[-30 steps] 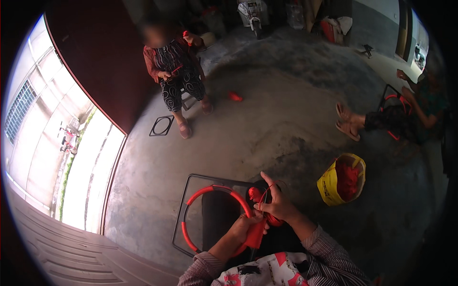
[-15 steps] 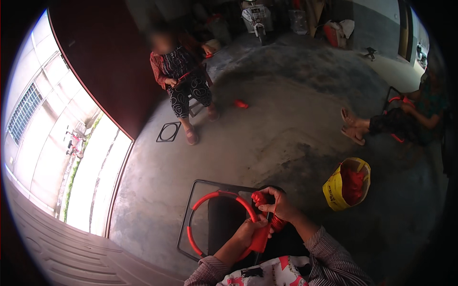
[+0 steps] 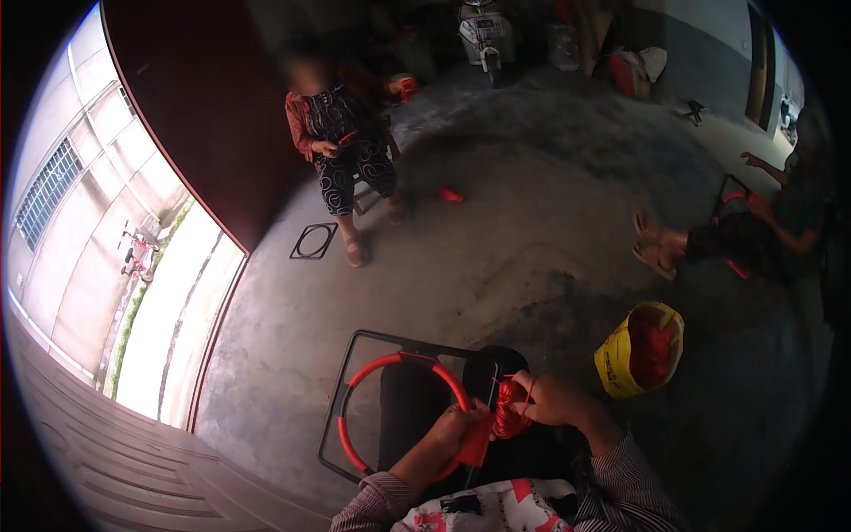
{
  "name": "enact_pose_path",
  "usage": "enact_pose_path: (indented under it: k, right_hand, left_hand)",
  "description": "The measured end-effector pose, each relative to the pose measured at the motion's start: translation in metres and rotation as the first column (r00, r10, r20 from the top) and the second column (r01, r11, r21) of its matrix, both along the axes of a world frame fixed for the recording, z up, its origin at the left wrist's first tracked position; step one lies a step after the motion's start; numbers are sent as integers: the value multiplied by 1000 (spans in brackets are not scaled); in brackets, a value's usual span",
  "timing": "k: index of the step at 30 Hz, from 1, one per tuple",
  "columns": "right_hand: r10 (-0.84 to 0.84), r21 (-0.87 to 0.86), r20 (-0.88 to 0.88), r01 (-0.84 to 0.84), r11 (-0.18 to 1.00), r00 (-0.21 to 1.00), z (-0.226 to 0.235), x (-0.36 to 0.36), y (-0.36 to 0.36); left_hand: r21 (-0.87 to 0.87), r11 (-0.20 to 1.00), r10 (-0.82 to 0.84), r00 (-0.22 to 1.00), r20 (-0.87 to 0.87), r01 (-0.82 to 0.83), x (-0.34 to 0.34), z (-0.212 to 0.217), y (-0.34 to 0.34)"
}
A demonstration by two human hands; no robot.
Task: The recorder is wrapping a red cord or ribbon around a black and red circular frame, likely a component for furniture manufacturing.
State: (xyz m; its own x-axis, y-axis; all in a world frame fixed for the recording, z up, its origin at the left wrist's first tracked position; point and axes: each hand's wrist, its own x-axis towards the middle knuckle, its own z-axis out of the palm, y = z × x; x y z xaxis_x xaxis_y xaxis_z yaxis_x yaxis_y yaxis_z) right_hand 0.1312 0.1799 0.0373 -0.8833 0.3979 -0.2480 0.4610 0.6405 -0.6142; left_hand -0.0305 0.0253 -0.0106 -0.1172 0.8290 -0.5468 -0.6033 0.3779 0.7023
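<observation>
Left hand [image 3: 456, 424] clamped on the red hoop [image 3: 390, 363] at its right side, low in the frame over a black wire frame [image 3: 355, 355] on the concrete floor [image 3: 496, 257]. Right hand [image 3: 554, 399] just beside it, fingers pinching a bundle of red ribbon [image 3: 507, 410]. Yellow bag [image 3: 620, 359] of red material sits near, right.

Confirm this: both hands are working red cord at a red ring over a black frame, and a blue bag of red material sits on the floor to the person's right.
One detail is wrong: the bag is yellow, not blue, as the head view shows. The rest stands: the left hand and right hand work red cord at the red ring over the black frame, and the bag holds red material on the floor to the person's right.
</observation>
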Motion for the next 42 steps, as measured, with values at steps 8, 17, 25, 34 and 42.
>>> enact_pose_path:
  k: [8,17,25,34,42]
  right_hand:
    - [-260,-771,-236,-18,637,936,-53,91,24]
    - [-936,-926,-178,-373,56,304,-105,121,49]
    - [-507,-880,-252,22,474,824,-60,16,-15]
    - [-500,-839,-193,122,530,844,-69,31,-28]
    - [-653,-857,-252,149,493,714,-51,46,-53]
  left_hand:
    - [6,998,56,997,51,-56,-8,18,-2]
    - [48,998,37,993,113,-43,-9,10,1]
    - [53,997,43,996,84,-47,-11,13,8]
    - [21,997,68,995,68,-69,-10,17,-6]
    - [40,997,67,992,111,-72,-14,7,-4]
